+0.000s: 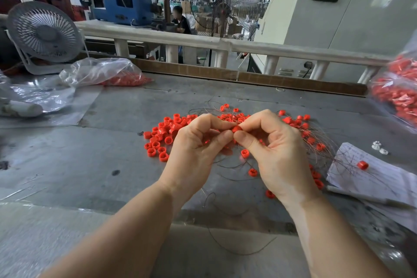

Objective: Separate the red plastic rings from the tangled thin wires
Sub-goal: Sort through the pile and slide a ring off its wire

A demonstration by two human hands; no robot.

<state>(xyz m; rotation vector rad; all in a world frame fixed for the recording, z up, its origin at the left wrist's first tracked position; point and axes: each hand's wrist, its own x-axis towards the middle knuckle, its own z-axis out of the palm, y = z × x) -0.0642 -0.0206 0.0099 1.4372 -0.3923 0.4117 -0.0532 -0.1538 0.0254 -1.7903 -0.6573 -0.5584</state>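
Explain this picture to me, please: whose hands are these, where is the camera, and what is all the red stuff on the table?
There is no machine here. A person wears one camera on the head, which looks forward and down, so you see their own two bare arms. The left hand and the right hand meet in the middle and together pinch one red ring. Below them, on the grey table, lies a heap of loose red plastic rings to the left, and to the right more rings caught in thin wires. A clear bag of red rings lies at the back left by a small grey fan; a written sheet of paper lies at the right.
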